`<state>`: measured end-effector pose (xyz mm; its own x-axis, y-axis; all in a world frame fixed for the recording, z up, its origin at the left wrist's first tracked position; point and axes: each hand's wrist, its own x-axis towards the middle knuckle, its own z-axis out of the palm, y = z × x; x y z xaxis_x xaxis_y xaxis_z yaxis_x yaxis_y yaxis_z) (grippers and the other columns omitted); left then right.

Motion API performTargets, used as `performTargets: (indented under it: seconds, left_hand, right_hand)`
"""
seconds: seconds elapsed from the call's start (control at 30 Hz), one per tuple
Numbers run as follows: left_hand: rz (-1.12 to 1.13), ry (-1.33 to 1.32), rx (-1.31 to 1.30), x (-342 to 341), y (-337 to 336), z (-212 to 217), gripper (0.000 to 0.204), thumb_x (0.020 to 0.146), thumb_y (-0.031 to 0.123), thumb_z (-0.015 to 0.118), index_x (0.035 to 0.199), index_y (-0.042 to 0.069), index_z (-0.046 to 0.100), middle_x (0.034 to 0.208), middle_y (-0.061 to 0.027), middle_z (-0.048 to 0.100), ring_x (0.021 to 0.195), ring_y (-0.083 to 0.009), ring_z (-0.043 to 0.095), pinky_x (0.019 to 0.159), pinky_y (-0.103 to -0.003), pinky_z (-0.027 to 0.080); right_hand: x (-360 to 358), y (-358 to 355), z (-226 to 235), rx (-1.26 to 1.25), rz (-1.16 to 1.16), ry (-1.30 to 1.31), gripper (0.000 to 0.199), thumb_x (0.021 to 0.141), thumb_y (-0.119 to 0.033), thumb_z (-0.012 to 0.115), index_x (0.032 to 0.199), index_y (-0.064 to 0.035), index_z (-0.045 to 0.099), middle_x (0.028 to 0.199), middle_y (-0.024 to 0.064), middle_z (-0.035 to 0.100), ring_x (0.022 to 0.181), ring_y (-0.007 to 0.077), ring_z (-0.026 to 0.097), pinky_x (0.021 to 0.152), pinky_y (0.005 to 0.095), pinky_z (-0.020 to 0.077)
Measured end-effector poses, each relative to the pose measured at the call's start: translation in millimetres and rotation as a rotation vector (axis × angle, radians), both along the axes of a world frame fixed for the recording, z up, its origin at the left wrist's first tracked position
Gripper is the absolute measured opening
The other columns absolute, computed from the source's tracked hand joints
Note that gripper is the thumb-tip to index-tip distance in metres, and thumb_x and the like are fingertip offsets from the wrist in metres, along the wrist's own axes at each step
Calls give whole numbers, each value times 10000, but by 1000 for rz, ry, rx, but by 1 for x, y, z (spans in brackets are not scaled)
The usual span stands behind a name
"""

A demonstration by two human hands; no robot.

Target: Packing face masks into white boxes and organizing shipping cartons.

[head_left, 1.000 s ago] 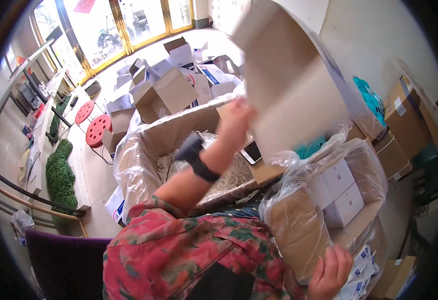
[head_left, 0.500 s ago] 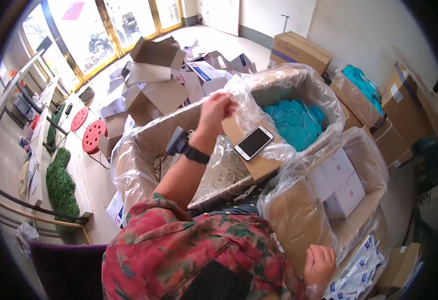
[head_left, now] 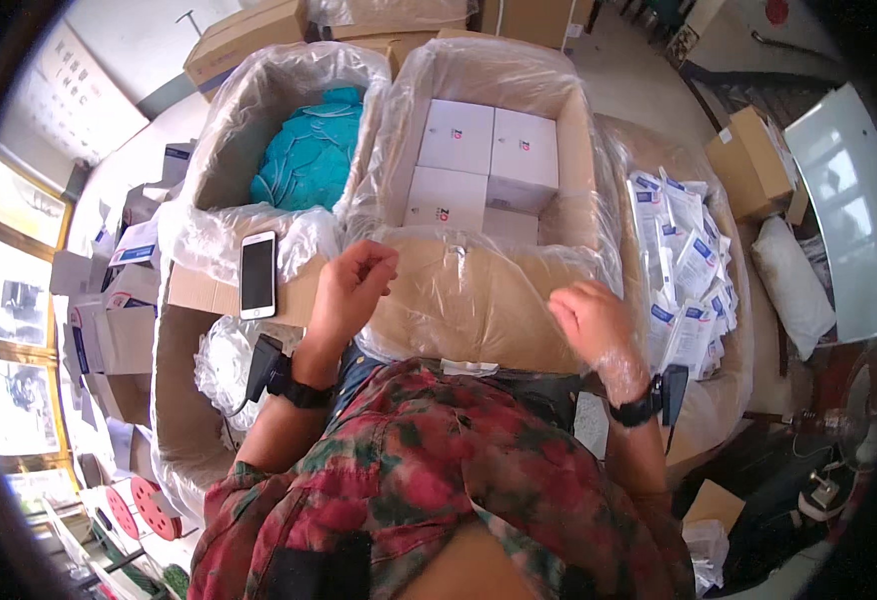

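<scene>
My left hand (head_left: 354,290) hovers over the near left part of a brown cardboard flap (head_left: 469,300) under clear plastic, its fingers curled in and nothing visible in them. My right hand (head_left: 594,320) is above the flap's right side, fingers also bent closed, with nothing showing in it. A white phone (head_left: 258,275) with a dark screen lies on a cardboard piece left of my left hand. Beyond the flap, white boxes (head_left: 456,137) sit in a plastic-lined carton (head_left: 574,200). Teal face masks (head_left: 309,150) with white loops fill another lined carton (head_left: 221,150) at the far left.
White and blue packets (head_left: 694,260) are heaped in a carton at right. White stringy material (head_left: 244,365) lies in the lined box at my near left. Opened cartons (head_left: 124,330) clutter the left floor. A white sack (head_left: 794,285) and a brown box (head_left: 749,165) stand far right.
My view has turned right, toward the white boxes and packets. My left hand has left the plastic beside the masks carton; my right hand has come up over the cardboard flap.
</scene>
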<state>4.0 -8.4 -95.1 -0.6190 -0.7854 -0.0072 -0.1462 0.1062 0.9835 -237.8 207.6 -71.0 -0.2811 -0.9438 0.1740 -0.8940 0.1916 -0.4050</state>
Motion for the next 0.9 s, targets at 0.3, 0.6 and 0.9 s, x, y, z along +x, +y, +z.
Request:
performTargets:
  seconds: [0.3, 0.6, 0.9]
  left_hand:
    - [-73, -86, -57, -51, -36, -27, 144, 877, 133, 612, 916, -4, 634, 723, -22, 620, 664, -99, 584, 611, -239, 465]
    - [98, 26, 614, -150, -133, -102, 228, 836, 172, 657, 1014, 43, 595, 881, -17, 604, 801, -121, 589, 691, -251, 459]
    - [151, -189, 750, -205, -167, -179, 319, 836, 207, 681, 1099, 68, 565, 934, -29, 602, 873, -142, 583, 710, -261, 462]
  right_hand:
    - [-93, -123, -38, 20, -55, -378, 251, 902, -269, 565, 909, -29, 634, 825, 148, 662, 771, 342, 628, 720, 403, 481]
    - [-132, -211, -209, 776, 78, -189, 564, 872, -530, 489, 1038, -16, 654, 1000, 217, 653, 946, 353, 627, 840, 433, 480]
    - [-121, -237, -290, 877, -67, -333, 585, 809, -586, 531, 1132, -113, 648, 1117, 192, 634, 1037, 357, 600, 907, 469, 450]
